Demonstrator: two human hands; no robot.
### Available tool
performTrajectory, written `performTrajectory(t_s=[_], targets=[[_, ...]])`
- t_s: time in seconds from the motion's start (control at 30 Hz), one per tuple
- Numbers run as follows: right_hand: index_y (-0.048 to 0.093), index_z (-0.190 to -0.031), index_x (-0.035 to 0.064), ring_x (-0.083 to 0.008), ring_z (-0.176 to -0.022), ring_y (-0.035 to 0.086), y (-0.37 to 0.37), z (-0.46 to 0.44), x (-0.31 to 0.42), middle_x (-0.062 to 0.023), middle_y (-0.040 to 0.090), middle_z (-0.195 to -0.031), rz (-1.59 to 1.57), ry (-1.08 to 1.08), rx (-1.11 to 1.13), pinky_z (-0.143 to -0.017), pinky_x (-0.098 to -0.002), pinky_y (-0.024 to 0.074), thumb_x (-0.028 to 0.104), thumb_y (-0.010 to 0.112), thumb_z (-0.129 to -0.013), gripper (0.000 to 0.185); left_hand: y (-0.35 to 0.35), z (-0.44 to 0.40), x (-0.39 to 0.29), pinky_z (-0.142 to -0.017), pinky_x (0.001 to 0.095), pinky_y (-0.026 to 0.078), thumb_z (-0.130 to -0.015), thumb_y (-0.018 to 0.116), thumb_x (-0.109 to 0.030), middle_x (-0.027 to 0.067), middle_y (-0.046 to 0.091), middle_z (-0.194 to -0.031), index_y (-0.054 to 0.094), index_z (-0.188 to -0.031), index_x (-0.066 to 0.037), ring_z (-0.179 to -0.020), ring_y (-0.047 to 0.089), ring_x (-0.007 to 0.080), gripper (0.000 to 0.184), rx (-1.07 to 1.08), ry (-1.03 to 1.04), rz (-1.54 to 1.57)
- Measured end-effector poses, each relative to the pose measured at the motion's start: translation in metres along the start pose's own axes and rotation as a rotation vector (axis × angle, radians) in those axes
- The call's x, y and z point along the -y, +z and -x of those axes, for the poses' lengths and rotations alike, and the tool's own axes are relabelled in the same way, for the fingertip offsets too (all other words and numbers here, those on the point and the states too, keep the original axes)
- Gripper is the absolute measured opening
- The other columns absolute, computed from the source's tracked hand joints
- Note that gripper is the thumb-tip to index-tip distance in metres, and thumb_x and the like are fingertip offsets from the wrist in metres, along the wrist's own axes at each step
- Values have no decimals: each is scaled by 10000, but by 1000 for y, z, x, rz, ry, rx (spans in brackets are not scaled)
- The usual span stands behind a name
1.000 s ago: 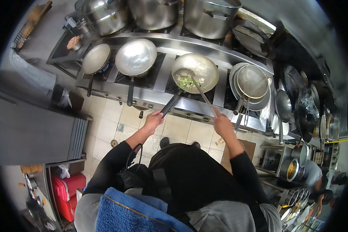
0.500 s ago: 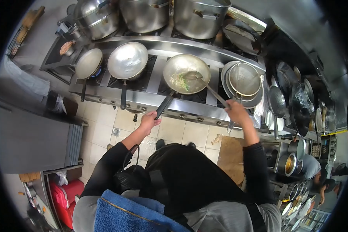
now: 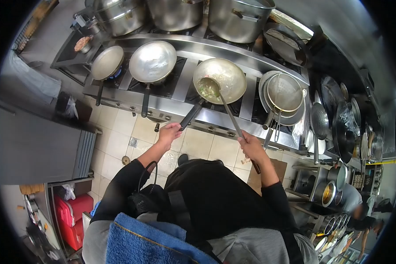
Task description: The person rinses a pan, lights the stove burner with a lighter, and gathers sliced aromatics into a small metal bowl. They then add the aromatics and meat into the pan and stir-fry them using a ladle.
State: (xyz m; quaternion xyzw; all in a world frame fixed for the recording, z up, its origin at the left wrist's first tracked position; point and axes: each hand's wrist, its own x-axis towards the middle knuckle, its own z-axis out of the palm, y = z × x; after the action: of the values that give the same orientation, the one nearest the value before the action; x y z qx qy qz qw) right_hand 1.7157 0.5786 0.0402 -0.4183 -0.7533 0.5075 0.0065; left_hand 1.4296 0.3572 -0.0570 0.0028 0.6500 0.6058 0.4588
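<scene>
My left hand (image 3: pixel 168 135) is closed round the end of the black handle of a wok (image 3: pixel 231 75) on the stove. In my right hand (image 3: pixel 251 147) is a long metal ladle (image 3: pixel 230 112), its bowl down in the left part of the wok. Chopped green and pale food (image 3: pixel 210 91) lies around and under the ladle's bowl, which hides some of it. Both hands are in front of the stove's front edge, the right one lower than the left.
Two more pans (image 3: pixel 152 61) (image 3: pixel 107 63) stand on the burners at left, a blue flame under the far one. Stacked strainers and pans (image 3: pixel 285 93) sit at right. Large pots (image 3: pixel 240 20) line the back. Another person (image 3: pixel 354 204) is at lower right.
The ladle has swung from the wok's right side to its left, and my right hand has moved down and left. My left hand keeps its hold on the wok handle.
</scene>
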Motion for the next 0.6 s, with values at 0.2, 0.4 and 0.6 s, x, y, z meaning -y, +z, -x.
performTrajectory(t_s=[0.2, 0.4, 0.6], targets=[[517, -1308, -59, -344, -1071, 636, -14, -26, 1, -307, 606, -1182, 246, -69, -249, -964, -355, 452, 232, 604, -924, 490, -1, 1, -3, -760, 261, 508, -914, 664, -173, 31, 679, -992, 619, -1134, -71, -838, 654, 133, 246, -22, 25, -37], [526, -1320, -16, -377, -950, 678, 1, 7, 34, -287, 667, -1017, -56, 190, 82, -796, -387, 520, 235, 610, -912, 486, 2, -2, -2, -733, 239, 503, -903, 669, -162, 26, 686, -955, 647, -1101, -62, -808, 648, 115, 223, -62, 5, -38], [529, -1307, -38, -275, -780, 667, -22, -51, -24, -210, 672, -883, 282, -212, -249, -723, -352, 517, 232, 630, -903, 496, -1, -3, -2, -792, 275, 501, -940, 627, -170, 26, 672, -1002, 622, -1144, -69, -860, 636, 127, 227, -18, 0, -60]])
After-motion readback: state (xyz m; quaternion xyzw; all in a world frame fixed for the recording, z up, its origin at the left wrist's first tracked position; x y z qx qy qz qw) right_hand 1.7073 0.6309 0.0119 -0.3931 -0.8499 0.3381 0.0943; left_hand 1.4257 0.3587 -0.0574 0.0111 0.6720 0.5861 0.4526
